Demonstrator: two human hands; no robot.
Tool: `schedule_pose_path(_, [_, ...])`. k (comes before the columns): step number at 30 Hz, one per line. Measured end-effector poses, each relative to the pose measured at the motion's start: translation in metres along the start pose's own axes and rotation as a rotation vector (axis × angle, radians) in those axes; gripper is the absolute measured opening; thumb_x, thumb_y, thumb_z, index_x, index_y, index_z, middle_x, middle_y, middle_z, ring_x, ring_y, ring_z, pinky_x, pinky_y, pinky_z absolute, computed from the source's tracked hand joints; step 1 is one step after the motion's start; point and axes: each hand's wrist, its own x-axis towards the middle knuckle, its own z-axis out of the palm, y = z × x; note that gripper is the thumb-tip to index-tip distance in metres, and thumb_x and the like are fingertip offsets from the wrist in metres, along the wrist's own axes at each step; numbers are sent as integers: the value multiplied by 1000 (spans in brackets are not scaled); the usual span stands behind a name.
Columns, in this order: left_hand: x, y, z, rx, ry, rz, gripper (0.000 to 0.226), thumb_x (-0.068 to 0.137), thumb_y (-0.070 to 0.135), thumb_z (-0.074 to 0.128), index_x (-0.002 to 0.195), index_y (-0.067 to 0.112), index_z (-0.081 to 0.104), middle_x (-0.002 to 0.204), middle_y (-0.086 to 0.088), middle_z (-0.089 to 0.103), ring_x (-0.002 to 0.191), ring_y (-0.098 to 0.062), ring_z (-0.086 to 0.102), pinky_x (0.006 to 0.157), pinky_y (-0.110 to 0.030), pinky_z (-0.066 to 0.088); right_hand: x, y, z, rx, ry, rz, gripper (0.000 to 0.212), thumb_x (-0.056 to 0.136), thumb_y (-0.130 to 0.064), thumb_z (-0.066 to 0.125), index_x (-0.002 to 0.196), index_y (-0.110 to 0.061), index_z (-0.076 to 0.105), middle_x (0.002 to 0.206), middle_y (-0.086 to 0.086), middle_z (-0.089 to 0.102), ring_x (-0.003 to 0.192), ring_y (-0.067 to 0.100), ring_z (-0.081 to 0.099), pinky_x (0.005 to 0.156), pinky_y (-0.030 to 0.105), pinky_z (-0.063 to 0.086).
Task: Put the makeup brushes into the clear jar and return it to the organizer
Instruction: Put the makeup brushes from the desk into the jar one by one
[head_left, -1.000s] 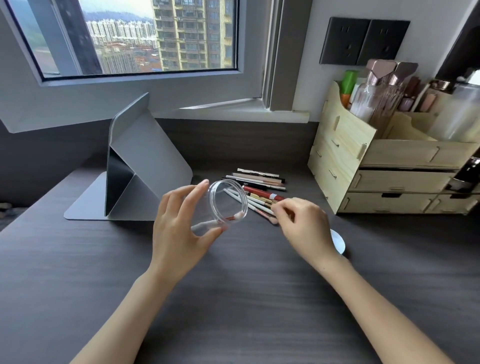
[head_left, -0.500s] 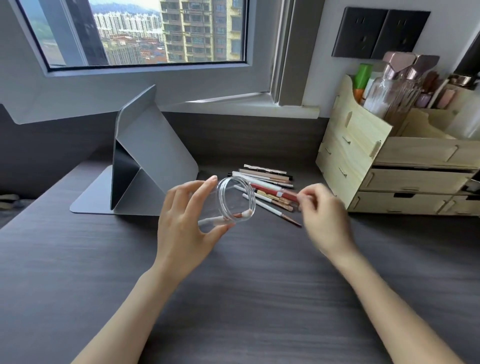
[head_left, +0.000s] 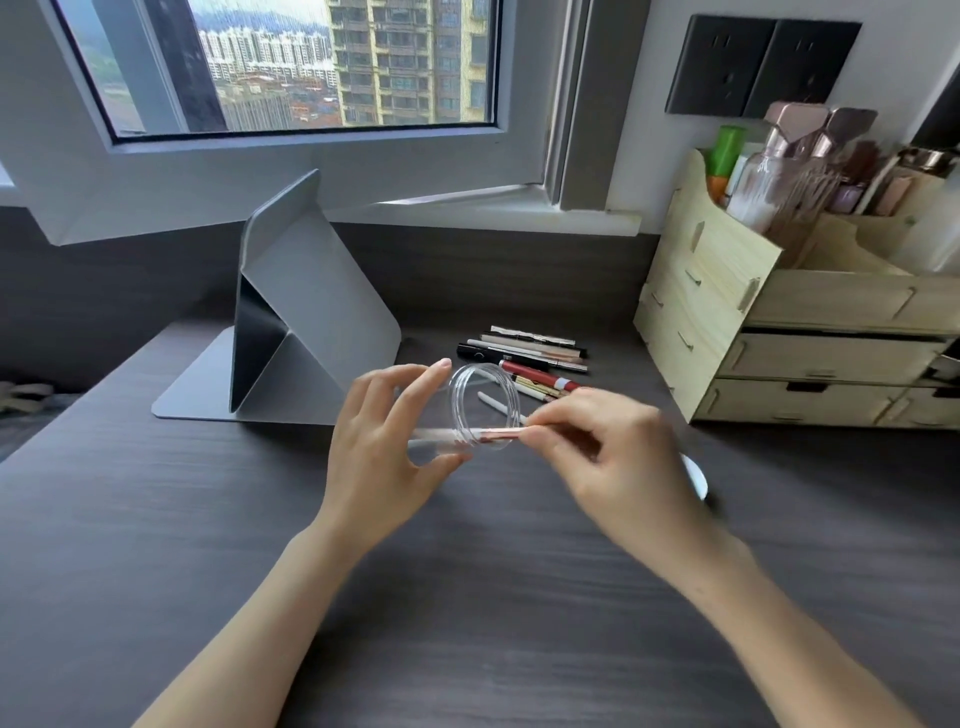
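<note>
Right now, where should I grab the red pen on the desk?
Pinch the red pen around its red middle, coming from above. It lies flat, packed between other pens, so only its top is free. The left hand holds the jar just in front.

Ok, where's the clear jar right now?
In the head view the clear jar is centre frame, held tipped sideways above the desk by the left hand, its mouth facing the right hand, just in front of the loose brushes.
</note>
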Motion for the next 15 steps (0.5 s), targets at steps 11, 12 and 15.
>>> schedule_pose_path(11, [0, -1, 1, -1, 31, -15, 74, 66, 37, 79, 130, 18, 47, 118, -7, 58, 107, -22, 48, 96, -15, 31, 2, 16, 23, 146, 26, 84, 32, 93, -35, 42, 93, -20, 70, 81, -14, 66, 83, 7, 62, 71, 18, 43])
schedule_pose_path(12, [1, -1, 0, 0, 34, -18, 74, 66, 36, 79, 130, 17, 48, 118, -7, 58, 107, -22, 48, 97, -14, 29, 2, 22, 21, 101, 66, 146, 32, 92, -35, 44, 91, -18, 70, 80, -13, 65, 84, 8, 62, 69, 18, 41])
schedule_pose_path(15, [2, -1, -1, -3, 51, -34, 70, 70, 40, 75, 130, 16, 48, 118, -7, 58, 107, -22, 49, 96, -13, 30, -1, 45, 28, -374, -193, 223, 32, 89, -41, 51, 102, -18, 68, 97, 2, 64, 97, 23, 57, 74, 29, 41])
